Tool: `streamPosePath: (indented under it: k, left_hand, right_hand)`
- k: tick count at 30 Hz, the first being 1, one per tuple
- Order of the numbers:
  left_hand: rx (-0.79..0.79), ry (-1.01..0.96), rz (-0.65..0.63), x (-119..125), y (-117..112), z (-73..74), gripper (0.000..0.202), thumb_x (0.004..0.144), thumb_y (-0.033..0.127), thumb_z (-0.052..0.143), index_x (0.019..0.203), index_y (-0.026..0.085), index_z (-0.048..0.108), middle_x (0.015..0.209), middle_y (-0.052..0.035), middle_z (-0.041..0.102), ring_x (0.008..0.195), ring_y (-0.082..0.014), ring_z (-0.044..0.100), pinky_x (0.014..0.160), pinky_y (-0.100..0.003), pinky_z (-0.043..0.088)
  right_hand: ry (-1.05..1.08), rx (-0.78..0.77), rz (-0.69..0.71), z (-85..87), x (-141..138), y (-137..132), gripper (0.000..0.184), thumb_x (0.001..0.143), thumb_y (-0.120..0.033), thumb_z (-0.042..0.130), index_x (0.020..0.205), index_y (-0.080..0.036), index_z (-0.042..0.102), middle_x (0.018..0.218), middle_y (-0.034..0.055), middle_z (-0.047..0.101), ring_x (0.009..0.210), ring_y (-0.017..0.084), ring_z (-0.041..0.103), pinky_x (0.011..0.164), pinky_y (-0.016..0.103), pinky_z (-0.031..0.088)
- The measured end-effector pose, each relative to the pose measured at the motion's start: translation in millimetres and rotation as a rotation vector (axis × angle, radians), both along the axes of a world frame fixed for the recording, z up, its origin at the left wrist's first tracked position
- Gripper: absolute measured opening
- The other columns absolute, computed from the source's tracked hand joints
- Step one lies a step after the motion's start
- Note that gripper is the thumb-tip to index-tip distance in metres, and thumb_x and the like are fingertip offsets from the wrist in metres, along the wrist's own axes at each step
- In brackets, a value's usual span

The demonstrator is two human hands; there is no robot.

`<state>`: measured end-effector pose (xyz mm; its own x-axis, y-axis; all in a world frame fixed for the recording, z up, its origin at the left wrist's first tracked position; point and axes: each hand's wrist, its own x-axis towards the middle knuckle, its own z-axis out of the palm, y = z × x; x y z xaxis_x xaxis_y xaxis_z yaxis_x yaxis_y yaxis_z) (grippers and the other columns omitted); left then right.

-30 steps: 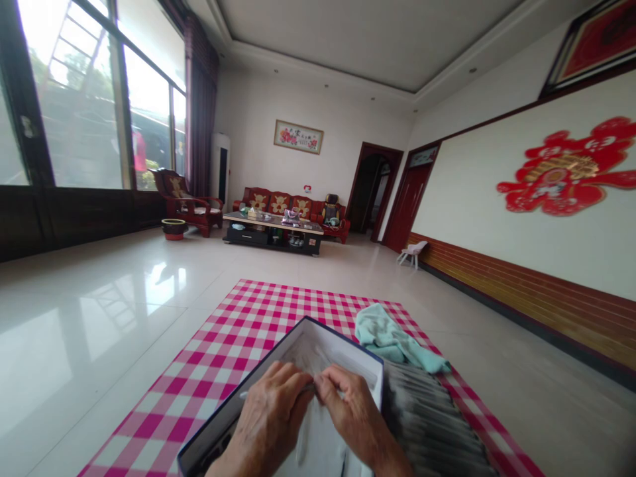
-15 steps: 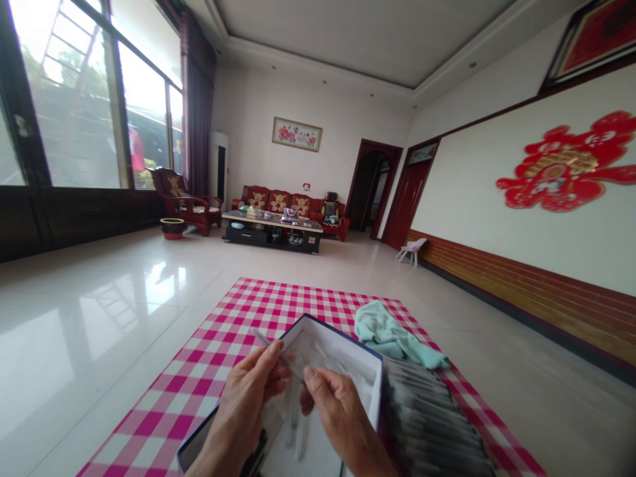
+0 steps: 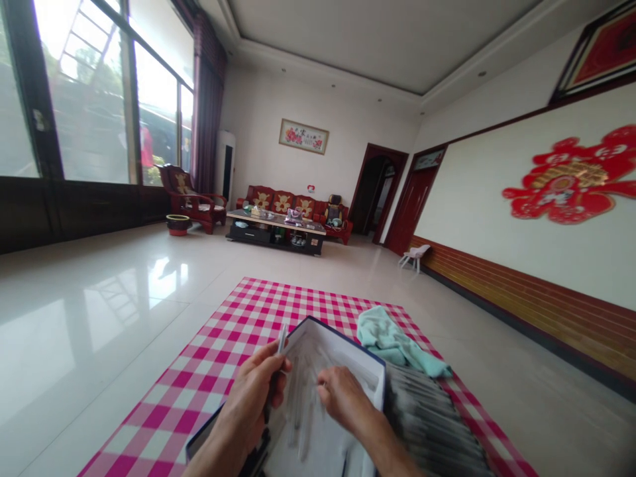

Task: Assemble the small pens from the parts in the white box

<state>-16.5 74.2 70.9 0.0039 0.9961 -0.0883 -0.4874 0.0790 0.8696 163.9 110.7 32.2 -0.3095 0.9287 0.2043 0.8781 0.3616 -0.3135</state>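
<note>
The left hand (image 3: 246, 397) pinches a slim silver rod (image 3: 282, 339) upright beside a navy-edged open box (image 3: 338, 338); the right hand (image 3: 345, 399) curls over the box's interior, its grip unclear. The box sits on a pink checked cloth (image 3: 199, 371), just beside a teal towel (image 3: 397, 344).

From where I stand, the open box (image 3: 338, 351) runs off the bottom edge at 6 o'clock, and the left hand (image 3: 243, 404) hides most of a thin pale stick (image 3: 282, 339). The rows at 5 o'clock (image 3: 432, 417) blur past telling, and the coffee-table clutter (image 3: 293, 215) at 12 o'clock is too small to make out.
</note>
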Motion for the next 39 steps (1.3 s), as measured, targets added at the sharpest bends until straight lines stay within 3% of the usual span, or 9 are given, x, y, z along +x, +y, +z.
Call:
streamPosePath:
  k: [7,11,15,17,20,23,26,32,39]
  left_hand:
    - [0.008,0.021,0.011,-0.6,2.4,-2.5,0.019,0.071,0.03,0.063,0.084,0.018,0.059,0.063,0.0061,0.054,0.042,-0.0033,0.038,0.035,-0.012,0.024]
    - [0.014,0.105,-0.001,-1.1,2.1,-5.3,0.024,0.074,0.037,0.063,0.087,0.018,0.06,0.061,0.0062,0.053,0.041,-0.0035,0.037,0.035,-0.013,0.023]
    - [0.03,0.212,-0.085,0.6,-1.3,-8.5,0.028,0.077,0.042,0.059,0.091,0.018,0.062,0.059,0.0059,0.052,0.04,-0.0041,0.037,0.036,-0.014,0.023]
    - [0.053,0.251,-0.151,2.6,-3.0,-9.2,0.033,0.078,0.042,0.058,0.103,0.019,0.062,0.058,0.006,0.053,0.04,-0.0047,0.037,0.036,-0.014,0.024]
    - [0.044,0.304,-0.194,6.7,-5.6,-6.6,0.049,0.077,0.041,0.058,0.121,0.02,0.055,0.054,0.0063,0.053,0.036,-0.0052,0.033,0.034,-0.015,0.021]
    - [0.009,0.358,-0.186,11.3,-8.8,-0.8,0.053,0.073,0.038,0.06,0.122,0.017,0.056,0.05,0.0056,0.052,0.037,-0.0056,0.034,0.035,-0.015,0.021]
    - [-0.004,0.424,-0.223,15.6,-10.7,2.6,0.058,0.072,0.037,0.057,0.125,0.013,0.054,0.046,0.006,0.049,0.034,-0.0052,0.031,0.033,-0.015,0.019]
    - [0.051,0.441,-0.332,20.3,-7.7,-10.2,0.058,0.073,0.037,0.056,0.126,0.012,0.053,0.043,0.0061,0.05,0.031,-0.0043,0.028,0.031,-0.015,0.017]
    - [0.169,0.483,-0.334,23.5,-2.2,-30.5,0.049,0.079,0.03,0.049,0.124,0.011,0.055,0.042,0.0053,0.052,0.03,-0.0038,0.028,0.031,-0.014,0.018]
  right_hand:
    - [-0.067,-0.023,-0.055,-21.0,-8.7,2.8,0.007,0.062,-0.012,0.06,0.059,-0.016,0.064,0.068,0.014,0.068,0.069,0.03,0.065,0.062,0.036,0.046]
    - [-0.018,-0.019,-0.073,-25.5,-7.1,-2.7,0.016,0.058,-0.005,0.057,0.067,-0.017,0.064,0.078,0.0118,0.068,0.074,0.028,0.063,0.067,0.035,0.045]
    - [0.096,-0.022,-0.086,-18.9,-3.8,-5.3,0.017,0.058,-0.004,0.053,0.064,-0.018,0.061,0.068,0.005,0.066,0.069,0.022,0.061,0.066,0.031,0.044]
    - [0.158,-0.034,-0.096,-9.0,-1.3,-5.0,0.014,0.062,-0.007,0.051,0.066,-0.018,0.06,0.061,0.0018,0.063,0.061,0.018,0.059,0.059,0.028,0.043]
    - [0.551,-0.149,-0.118,8.6,2.1,-7.2,0.004,0.072,-0.019,0.053,0.072,-0.018,0.057,0.061,-0.0012,0.06,0.056,0.015,0.058,0.053,0.025,0.044]
    - [1.206,-0.315,-0.109,18.8,2.8,-13.9,0.016,0.074,-0.032,0.062,0.079,-0.018,0.055,0.068,-0.0023,0.06,0.063,0.013,0.059,0.061,0.025,0.048]
    - [1.59,-0.385,-0.1,18.8,0.5,-19.2,0.025,0.069,-0.034,0.071,0.083,-0.019,0.057,0.07,-0.0029,0.061,0.066,0.012,0.06,0.064,0.023,0.048]
    - [1.794,-0.395,-0.093,13.0,-4.5,-18.6,0.03,0.063,-0.027,0.078,0.086,-0.019,0.061,0.076,-0.0017,0.063,0.071,0.013,0.062,0.066,0.024,0.05]
    - [1.86,-0.335,-0.128,14.9,-13.6,-19.4,0.032,0.058,-0.026,0.08,0.083,-0.02,0.061,0.077,-0.0016,0.063,0.072,0.015,0.062,0.066,0.026,0.052]
